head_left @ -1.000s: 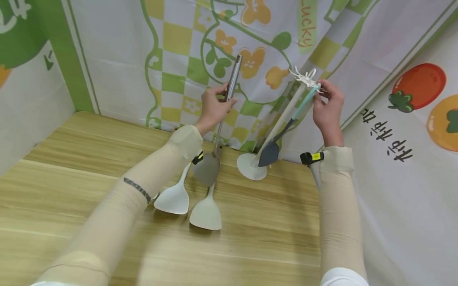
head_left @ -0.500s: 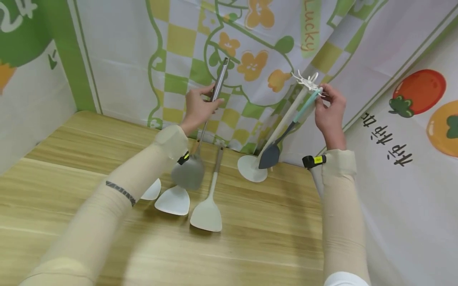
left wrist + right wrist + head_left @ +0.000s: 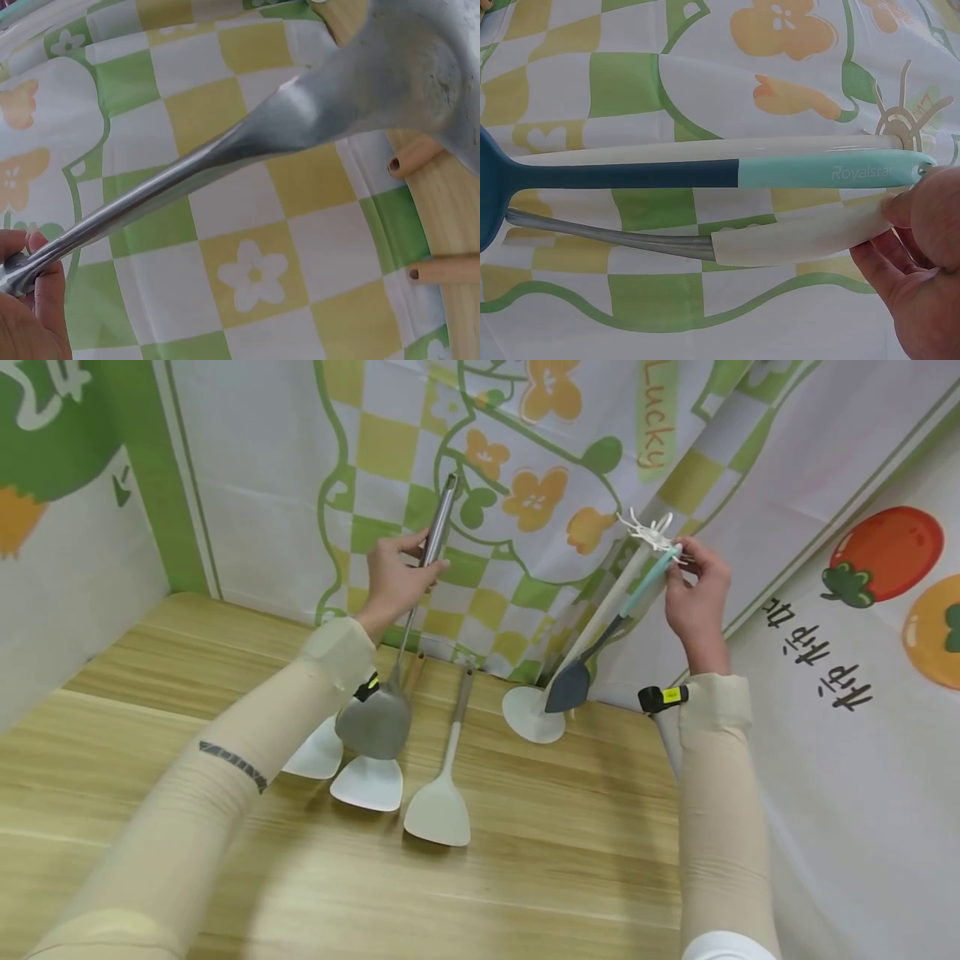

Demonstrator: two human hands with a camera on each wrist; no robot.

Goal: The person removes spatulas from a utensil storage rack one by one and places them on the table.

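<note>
My left hand [image 3: 397, 577] holds a steel spatula [image 3: 375, 722] by its handle, blade down, over the row of spatulas on the table. In the left wrist view its steel shaft [image 3: 172, 176] slants up to the blade. My right hand [image 3: 697, 602] is at the top of a white hook stand [image 3: 607, 606]. There a navy spatula with a teal handle [image 3: 817, 169] hangs down along the post. In the right wrist view my thumb and fingers pinch the end of a white handle [image 3: 802, 232] with a metal shaft, beside the teal one; its head is out of view.
Two white spatulas, one on the left [image 3: 318, 752] and one nearer [image 3: 367, 785], lie partly covered by the arm and steel blade. A cream spatula [image 3: 438, 810] with a brown-grey handle lies to their right. A patterned cloth [image 3: 525, 527] hangs behind the wooden table [image 3: 555, 843].
My left hand has moved left with the steel spatula, uncovering the cream spatula's handle. My right hand stays at the stand's top. The whole head view has shifted slightly.
</note>
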